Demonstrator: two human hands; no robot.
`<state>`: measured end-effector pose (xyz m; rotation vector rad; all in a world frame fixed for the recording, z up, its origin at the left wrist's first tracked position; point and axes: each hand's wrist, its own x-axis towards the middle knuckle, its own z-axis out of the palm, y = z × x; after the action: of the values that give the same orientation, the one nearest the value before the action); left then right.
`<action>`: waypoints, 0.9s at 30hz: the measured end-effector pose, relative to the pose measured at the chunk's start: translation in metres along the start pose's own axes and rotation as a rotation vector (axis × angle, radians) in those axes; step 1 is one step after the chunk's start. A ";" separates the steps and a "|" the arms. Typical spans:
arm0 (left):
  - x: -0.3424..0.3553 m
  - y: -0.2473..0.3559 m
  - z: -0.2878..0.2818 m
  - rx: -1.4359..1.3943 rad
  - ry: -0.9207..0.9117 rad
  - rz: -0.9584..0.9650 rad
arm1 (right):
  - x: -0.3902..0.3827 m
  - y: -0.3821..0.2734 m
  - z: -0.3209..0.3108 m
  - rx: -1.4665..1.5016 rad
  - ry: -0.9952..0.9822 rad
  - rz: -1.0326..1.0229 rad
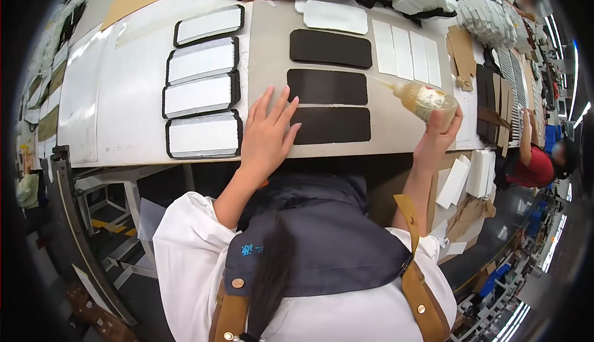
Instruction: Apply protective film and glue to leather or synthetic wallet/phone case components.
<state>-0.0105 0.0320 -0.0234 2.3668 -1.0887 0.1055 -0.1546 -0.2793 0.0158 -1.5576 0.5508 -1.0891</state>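
My right hand [437,133] grips a translucent, yellowish squeeze bottle [426,102] tilted over the table, its thin nozzle pointing left toward the dark pieces. My left hand [267,133] lies flat with fingers apart on the grey board [270,45]. Its fingertips touch or nearly touch the left ends of two dark rectangular pieces, the middle one [328,86] and the nearest one [331,125]. A third dark piece [330,49] lies beyond them. Left of my hand, several white panels with black edging [203,136] form a column.
A white padded piece [335,17] and several white strips [403,50] lie farther back. Bundled white pieces [479,8] are stacked at the far right. White blocks [453,182] sit below the table's right end. A person in red [533,167] is at the right.
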 end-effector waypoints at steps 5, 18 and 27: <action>0.004 0.003 -0.001 -0.007 -0.015 -0.019 | -0.001 0.006 0.014 0.002 0.009 0.035; 0.002 0.003 0.000 -0.009 0.012 -0.018 | -0.004 0.016 0.017 -0.094 -0.014 -0.001; 0.003 0.004 0.000 -0.016 0.015 -0.017 | -0.008 0.013 0.023 -0.153 -0.038 -0.067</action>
<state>-0.0110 0.0276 -0.0207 2.3573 -1.0585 0.1083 -0.1362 -0.2649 0.0018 -1.7366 0.5706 -1.0863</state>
